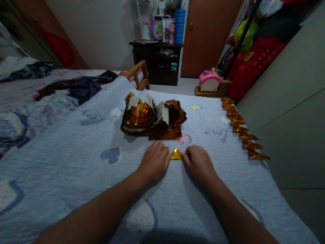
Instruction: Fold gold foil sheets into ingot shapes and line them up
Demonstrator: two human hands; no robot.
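Note:
A small folded gold foil paper lies on the light blue bedspread in front of me. My left hand is curled and pinches its left corner. My right hand is curled too and pinches its right corner. Just beyond the hands sits a loose pile of gold foil sheets, curled and fanned, gold on one side and white on the other.
A row of several folded gold pieces runs along the bed's right edge. Dark clothes lie on the bed at the left. Beyond the bed stand a wooden chair, a dark shelf unit, a pink toy and a brown door.

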